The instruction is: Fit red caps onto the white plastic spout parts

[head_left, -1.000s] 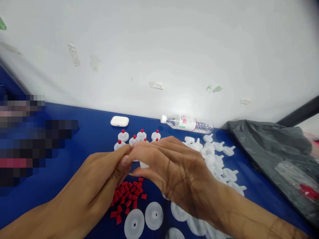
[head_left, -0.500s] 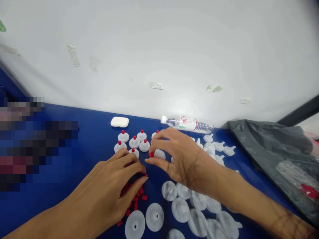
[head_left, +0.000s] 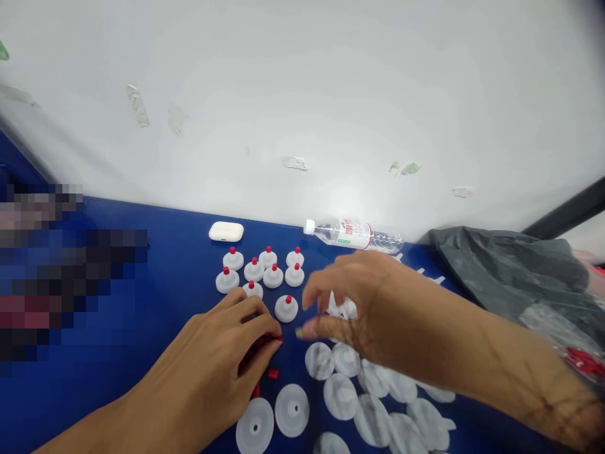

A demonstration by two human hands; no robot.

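Note:
My left hand (head_left: 227, 353) is closed at the fingertips on a small red cap (head_left: 280, 338), which barely shows. Under its palm lie more red caps, mostly hidden; one loose red cap (head_left: 273, 374) sits just right of the thumb. My right hand (head_left: 363, 302) hovers over the table with thumb and fingers apart, nothing between them. Left of its fingertips stands a white plastic disc piece with a red-capped spout (head_left: 286, 309). Several more red-capped pieces (head_left: 254, 270) stand upright in a cluster beyond my left hand.
White discs without red caps (head_left: 341, 397) lie at front right, partly overlapping. Two discs with a centre hole (head_left: 292, 411) lie near my left hand. A plastic bottle (head_left: 352, 233) and a white case (head_left: 226, 231) rest by the wall. A dark plastic bag (head_left: 515, 277) is at right.
My right hand has let go of a red-capped piece, now standing on the table, and moved right and slightly down. My left fingertips have closed on a red cap.

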